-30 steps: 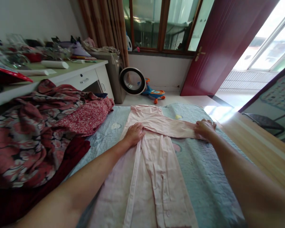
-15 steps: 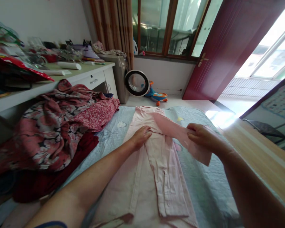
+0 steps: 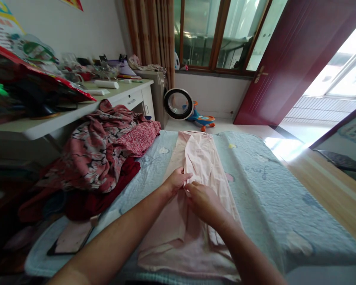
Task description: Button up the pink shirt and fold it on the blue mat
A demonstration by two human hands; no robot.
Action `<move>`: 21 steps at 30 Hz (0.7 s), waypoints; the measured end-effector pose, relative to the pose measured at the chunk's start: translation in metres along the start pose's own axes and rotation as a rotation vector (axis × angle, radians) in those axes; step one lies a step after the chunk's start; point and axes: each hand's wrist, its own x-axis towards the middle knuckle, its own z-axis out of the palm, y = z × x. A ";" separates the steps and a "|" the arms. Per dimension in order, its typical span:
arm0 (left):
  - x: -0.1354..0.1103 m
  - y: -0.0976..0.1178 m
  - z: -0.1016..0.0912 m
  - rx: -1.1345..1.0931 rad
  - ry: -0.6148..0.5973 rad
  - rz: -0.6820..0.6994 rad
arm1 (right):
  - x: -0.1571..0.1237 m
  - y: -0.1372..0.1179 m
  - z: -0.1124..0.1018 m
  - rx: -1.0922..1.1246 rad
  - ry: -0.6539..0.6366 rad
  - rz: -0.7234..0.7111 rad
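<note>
A pale pink shirt (image 3: 201,158) lies lengthwise on the light blue quilted bed cover (image 3: 263,186), folded into a narrow strip. Both hands meet at its middle. My left hand (image 3: 177,181) pinches the left edge of the folded sleeve. My right hand (image 3: 202,200) lies palm down on the shirt just beside it, fingers curled onto the same fold of cloth. Both forearms reach in from the bottom of the view.
A heap of red floral clothes (image 3: 100,142) lies on the bed's left side below a cluttered white desk (image 3: 77,111). A flat dark-edged tablet (image 3: 72,237) rests near the bed's left corner. A round fan (image 3: 178,103), a toy car (image 3: 203,118) and a dark red door (image 3: 287,59) stand beyond.
My right hand carried the sleeve from the right side across the shirt to the middle, beside my left hand. The shirt is now a narrow strip. The view shifted back and right.
</note>
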 end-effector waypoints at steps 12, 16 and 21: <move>-0.036 -0.021 -0.017 0.066 -0.010 -0.009 | -0.060 -0.009 0.038 0.196 -0.034 -0.091; -0.054 -0.022 -0.019 0.211 -0.005 0.019 | -0.061 -0.002 0.039 0.261 -0.070 -0.134; -0.066 -0.031 -0.029 0.360 0.018 0.116 | -0.053 0.014 0.033 0.306 0.037 -0.071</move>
